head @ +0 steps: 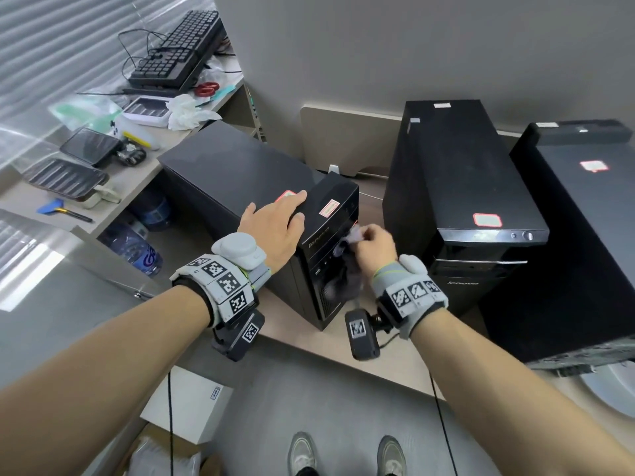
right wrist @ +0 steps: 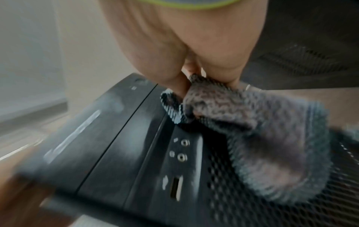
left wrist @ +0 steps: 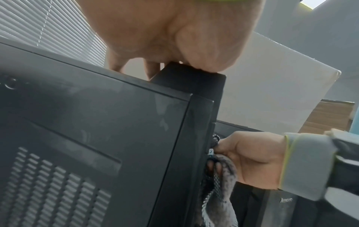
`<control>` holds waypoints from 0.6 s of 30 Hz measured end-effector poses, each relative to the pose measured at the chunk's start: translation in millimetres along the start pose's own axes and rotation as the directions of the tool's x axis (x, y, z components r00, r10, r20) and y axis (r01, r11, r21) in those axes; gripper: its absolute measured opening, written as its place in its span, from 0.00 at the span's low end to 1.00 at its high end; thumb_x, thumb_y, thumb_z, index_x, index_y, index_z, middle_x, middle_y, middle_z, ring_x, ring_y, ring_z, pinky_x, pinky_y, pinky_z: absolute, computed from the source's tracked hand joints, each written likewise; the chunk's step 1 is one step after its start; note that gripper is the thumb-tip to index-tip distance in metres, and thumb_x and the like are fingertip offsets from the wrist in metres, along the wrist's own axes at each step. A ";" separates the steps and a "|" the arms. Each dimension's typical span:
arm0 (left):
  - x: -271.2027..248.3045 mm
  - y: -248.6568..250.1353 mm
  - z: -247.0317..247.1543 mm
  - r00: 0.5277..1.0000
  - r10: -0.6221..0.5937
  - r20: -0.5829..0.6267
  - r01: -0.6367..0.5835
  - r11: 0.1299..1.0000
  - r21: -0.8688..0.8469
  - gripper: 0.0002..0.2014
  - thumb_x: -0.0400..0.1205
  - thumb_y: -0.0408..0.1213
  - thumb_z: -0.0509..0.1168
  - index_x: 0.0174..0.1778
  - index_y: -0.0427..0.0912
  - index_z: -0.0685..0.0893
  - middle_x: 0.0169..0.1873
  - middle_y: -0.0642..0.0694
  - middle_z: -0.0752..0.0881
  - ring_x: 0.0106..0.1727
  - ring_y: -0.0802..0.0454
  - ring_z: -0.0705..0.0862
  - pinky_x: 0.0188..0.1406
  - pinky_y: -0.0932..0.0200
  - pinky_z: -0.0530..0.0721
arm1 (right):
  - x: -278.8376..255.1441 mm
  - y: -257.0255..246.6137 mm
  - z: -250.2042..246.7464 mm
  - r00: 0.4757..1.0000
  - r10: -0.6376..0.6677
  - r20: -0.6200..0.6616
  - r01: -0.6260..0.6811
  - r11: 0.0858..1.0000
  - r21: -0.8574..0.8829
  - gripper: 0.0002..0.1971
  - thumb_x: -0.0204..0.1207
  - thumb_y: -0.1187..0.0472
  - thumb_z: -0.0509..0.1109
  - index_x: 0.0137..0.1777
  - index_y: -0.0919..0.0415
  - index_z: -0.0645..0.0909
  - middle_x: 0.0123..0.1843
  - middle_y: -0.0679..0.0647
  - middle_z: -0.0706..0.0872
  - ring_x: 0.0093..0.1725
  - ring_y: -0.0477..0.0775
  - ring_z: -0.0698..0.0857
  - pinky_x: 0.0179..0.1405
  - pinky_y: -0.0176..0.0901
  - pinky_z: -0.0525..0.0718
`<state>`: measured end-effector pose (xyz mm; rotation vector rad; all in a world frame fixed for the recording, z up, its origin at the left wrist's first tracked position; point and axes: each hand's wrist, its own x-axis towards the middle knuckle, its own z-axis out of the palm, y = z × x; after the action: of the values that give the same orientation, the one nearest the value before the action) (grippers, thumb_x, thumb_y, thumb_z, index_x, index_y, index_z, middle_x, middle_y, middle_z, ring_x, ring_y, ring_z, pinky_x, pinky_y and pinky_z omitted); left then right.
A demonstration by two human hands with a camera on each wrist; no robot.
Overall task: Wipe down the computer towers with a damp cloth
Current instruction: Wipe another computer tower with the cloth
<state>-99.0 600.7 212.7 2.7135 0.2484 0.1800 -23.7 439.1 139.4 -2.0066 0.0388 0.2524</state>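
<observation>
The right hand [head: 372, 249] is nearest, at the front panel of the left tower [head: 240, 173], which stands on the table [head: 309, 341]. Its fingers [left wrist: 223, 143] are curled and pinch a grey damp cloth [right wrist: 262, 138] against the upper part of this front panel. The loose part of the cloth hangs down over the mesh grille [right wrist: 223, 192], just beside the two round audio jacks [right wrist: 183, 149] and the slot below them. The right wrist view is blurred, so small details there are not sure.

The left hand [head: 275, 225] rests flat on the top of the left tower, near its front edge. Its fingers are straight and lie close together, and the fingertips touch a red-framed sticker [head: 285, 195]; the thumb is apart, at the side toward the shelf.

To the right of the left tower, a little apart, stands a second tower [head: 464, 187], and beyond it a third tower [head: 591, 214]. To the left of the left tower is a low shelf [head: 137, 180] with two phones and, further back, a black keyboard [head: 178, 53].
</observation>
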 end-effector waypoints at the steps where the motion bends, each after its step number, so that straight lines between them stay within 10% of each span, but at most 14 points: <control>1: -0.6 0.5 -0.1 1.000 -0.001 -0.002 0.001 1.000 -0.005 0.22 0.88 0.40 0.50 0.80 0.51 0.67 0.69 0.51 0.80 0.64 0.48 0.80 0.82 0.42 0.54 | 4.4 -4.5 -2.3 0.998 0.013 -0.062 -0.011 0.999 0.033 0.02 0.78 0.65 0.66 0.46 0.61 0.80 0.45 0.54 0.84 0.45 0.53 0.79 0.43 0.39 0.71; 6: 0.0 0.4 -0.5 1.000 -0.008 0.004 0.008 1.000 0.000 0.21 0.88 0.39 0.50 0.79 0.51 0.67 0.72 0.52 0.78 0.64 0.47 0.80 0.81 0.42 0.54 | -17.1 -0.7 11.5 0.989 -0.031 0.142 0.040 0.997 -0.062 0.03 0.78 0.62 0.64 0.44 0.59 0.73 0.46 0.59 0.85 0.45 0.58 0.81 0.46 0.46 0.78; 11: -1.0 0.7 -1.3 1.000 -0.008 0.013 0.008 1.000 -0.011 0.22 0.89 0.39 0.50 0.80 0.52 0.67 0.72 0.53 0.77 0.65 0.49 0.79 0.82 0.42 0.53 | 13.4 -15.3 -3.7 0.998 0.013 -0.062 -0.009 0.998 0.060 0.04 0.79 0.63 0.63 0.43 0.58 0.73 0.43 0.54 0.81 0.43 0.54 0.77 0.46 0.44 0.73; 18: 0.5 -0.2 2.0 1.000 -0.005 0.005 0.005 1.000 0.009 0.22 0.89 0.40 0.50 0.80 0.52 0.66 0.76 0.54 0.74 0.69 0.50 0.78 0.82 0.43 0.53 | -1.1 -12.6 -0.9 0.990 -0.061 0.130 0.065 0.997 -0.029 0.03 0.73 0.68 0.66 0.44 0.60 0.77 0.45 0.56 0.84 0.46 0.55 0.81 0.56 0.50 0.81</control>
<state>-98.2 600.2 210.8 2.7218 0.2554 0.1713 -22.8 443.7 151.2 -2.0167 -0.1112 0.3438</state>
